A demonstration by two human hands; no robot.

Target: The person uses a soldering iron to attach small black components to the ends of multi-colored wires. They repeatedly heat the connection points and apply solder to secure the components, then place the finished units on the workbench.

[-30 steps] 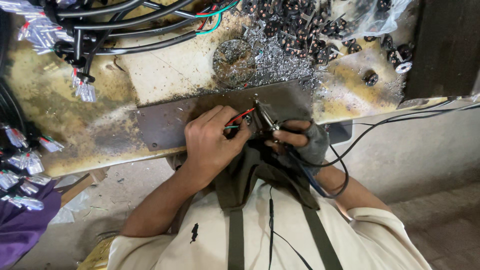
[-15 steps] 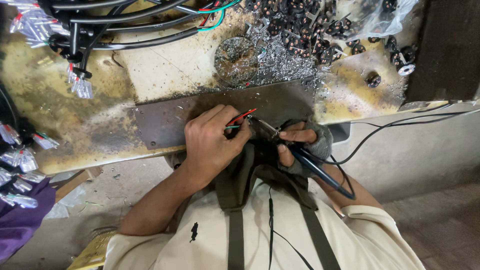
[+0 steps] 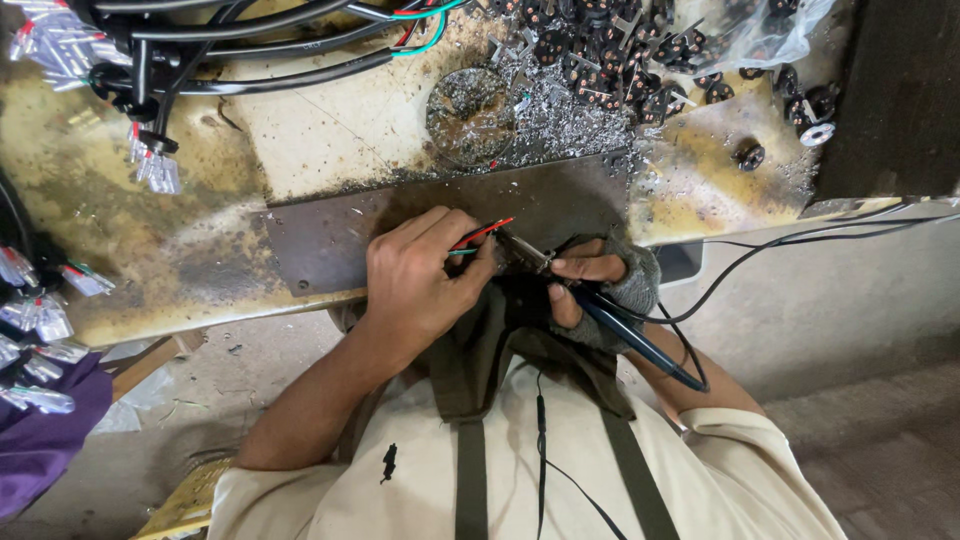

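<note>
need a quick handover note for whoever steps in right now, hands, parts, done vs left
Left hand: pinching thin red, green and black wires over the dark metal plate.
Right hand, in a fingerless glove: holding a blue-handled soldering iron, tip at the wire ends.
Round black parts piled at the bench's far edge, black cables far left.
Done: wires and iron brought together.
Left: whether the joint is made cannot be told.
</note>
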